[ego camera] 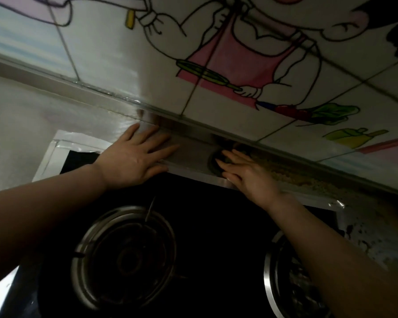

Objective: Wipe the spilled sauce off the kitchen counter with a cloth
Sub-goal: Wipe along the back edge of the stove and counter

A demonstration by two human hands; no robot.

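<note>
Behind the black gas hob (216, 203), both hands are lying flat on the narrow grey surface (189, 154) running along the tiled wall (124, 65). The left hand (136, 157) is pressing down behind the hob's left burner (124, 255), fingers straight and spread, holding nothing. The right hand (246, 175) is resting behind the hob's middle, fingers straight and apart, fingertips touching a dark ring (213, 167). Brownish speckled residue (292, 173) is coating the surface behind the hob's right burner (285, 271), just beside the right hand.

Left hand (136, 157), right hand (244, 173) flat behind stove (205, 214)
</note>
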